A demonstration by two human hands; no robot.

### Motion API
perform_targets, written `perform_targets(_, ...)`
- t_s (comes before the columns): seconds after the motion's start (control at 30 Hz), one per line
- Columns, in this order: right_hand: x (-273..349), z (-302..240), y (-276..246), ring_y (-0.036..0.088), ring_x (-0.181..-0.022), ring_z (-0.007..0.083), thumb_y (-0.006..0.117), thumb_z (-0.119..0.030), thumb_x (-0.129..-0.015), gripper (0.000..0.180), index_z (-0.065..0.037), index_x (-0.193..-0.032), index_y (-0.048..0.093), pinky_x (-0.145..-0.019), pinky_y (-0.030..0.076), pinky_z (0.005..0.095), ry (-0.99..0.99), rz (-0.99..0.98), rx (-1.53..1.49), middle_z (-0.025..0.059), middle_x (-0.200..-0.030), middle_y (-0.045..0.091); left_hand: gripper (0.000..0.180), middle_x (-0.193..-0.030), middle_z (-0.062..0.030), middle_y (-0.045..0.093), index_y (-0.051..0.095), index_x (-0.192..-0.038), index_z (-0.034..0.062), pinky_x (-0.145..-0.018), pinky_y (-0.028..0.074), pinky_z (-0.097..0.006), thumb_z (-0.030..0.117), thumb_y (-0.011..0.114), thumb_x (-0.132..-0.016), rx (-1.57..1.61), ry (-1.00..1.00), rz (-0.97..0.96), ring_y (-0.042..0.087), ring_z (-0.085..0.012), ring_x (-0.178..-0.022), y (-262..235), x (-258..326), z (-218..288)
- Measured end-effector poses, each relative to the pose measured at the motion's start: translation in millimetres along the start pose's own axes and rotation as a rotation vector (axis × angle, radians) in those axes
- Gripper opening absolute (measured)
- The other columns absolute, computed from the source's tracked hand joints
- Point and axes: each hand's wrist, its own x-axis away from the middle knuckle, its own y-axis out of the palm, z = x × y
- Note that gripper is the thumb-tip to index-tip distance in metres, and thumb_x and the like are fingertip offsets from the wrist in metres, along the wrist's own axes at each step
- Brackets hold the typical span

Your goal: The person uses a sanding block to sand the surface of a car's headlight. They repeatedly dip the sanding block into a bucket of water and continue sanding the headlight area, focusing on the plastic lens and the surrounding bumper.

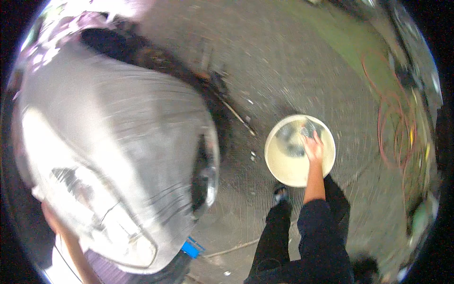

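Observation:
A large silver-grey curved vehicle body panel [137,118], with the look of a car bumper cover, fills the left side. My left hand [51,218] grips its lower left edge, the fingers mostly hidden by the panel. To the right, a round cream bucket [276,168] stands on the floor by my feet. My right hand [313,146] reaches down into it, fingers curled at a grey, shiny, see-through thing [309,128] that motion blurs. Another dark grey patch [291,142] shows inside the bucket; I cannot make out what it is.
A thin stick [236,116] and small white scraps lie on the ridged grey floor between panel and bucket. Below the panel is a blue object [191,248]. A coiled reddish hose [390,130] lies on the right. My shoe [281,191] is beside the bucket.

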Motion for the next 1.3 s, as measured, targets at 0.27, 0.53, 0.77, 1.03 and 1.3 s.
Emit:
perform_targets(0.27,40.7,52.4,367.5,0.045,-0.144,0.0352,0.058,-0.018,-0.106,0.049,0.004,-0.148,0.045,-0.123,0.035,0.0583,-0.087,-0.435,0.145,0.023,-0.151,0.05,0.038,-0.106,-0.0207,0.067,0.064,-0.109,-0.0069,-0.089,0.045,-0.045,0.025,0.043,-0.108,0.336,-0.263,-0.003,0.06,-0.0331,-0.095,47.0,16.6,147.2)
perform_targets(0.53,182.8,348.8,661.4,0.043,-0.146,0.0335,0.05,-0.033,-0.107,0.05,-0.008,-0.151,0.051,-0.121,0.031,0.0501,-0.582,-1.105,1.417,0.0194,-0.158,0.045,0.04,-0.098,-0.0286,0.066,0.065,-0.102,-0.0079,-0.084,0.047,-0.048,0.03,0.051,-0.104,0.312,-0.448,0.064,0.062,-0.0442,-0.091,34.9,15.7,184.3)
perform_targets(0.77,244.6,353.4,570.5,0.02,-0.158,0.0363,0.048,-0.035,-0.108,0.063,-0.005,-0.161,0.035,-0.127,0.014,0.0575,-0.958,-1.479,1.716,0.0162,-0.17,0.028,0.036,-0.098,-0.0233,0.065,0.066,-0.099,-0.0025,-0.085,0.048,-0.05,0.031,0.052,-0.103,0.289,-0.532,0.036,0.063,-0.0428,-0.094,28.9,32.5,178.1)
perform_targets(1.03,217.6,345.1,595.3,0.03,-0.155,0.0353,0.05,-0.025,-0.107,0.056,-0.005,-0.158,0.042,-0.126,0.019,0.056,-0.748,-1.332,1.521,0.0167,-0.164,0.039,0.035,-0.106,-0.0215,0.064,0.065,-0.104,0.0007,-0.09,0.047,-0.05,0.032,0.049,-0.104,0.257,-0.533,0.007,0.062,-0.0425,-0.1,34.0,29.3,195.7)
perform_targets(1.3,166.9,341.3,721.1,0.07,-0.1,0.0234,0.05,-0.035,-0.11,0.045,-0.003,-0.14,0.06,-0.091,0.061,0.0431,-0.304,-0.894,1.464,0.017,-0.129,0.065,0.036,-0.107,-0.021,0.065,0.065,-0.104,0.0007,-0.091,0.048,-0.051,0.034,0.05,-0.103,0.257,-0.561,0.022,0.062,-0.0423,-0.103,30.8,24.2,195.8)
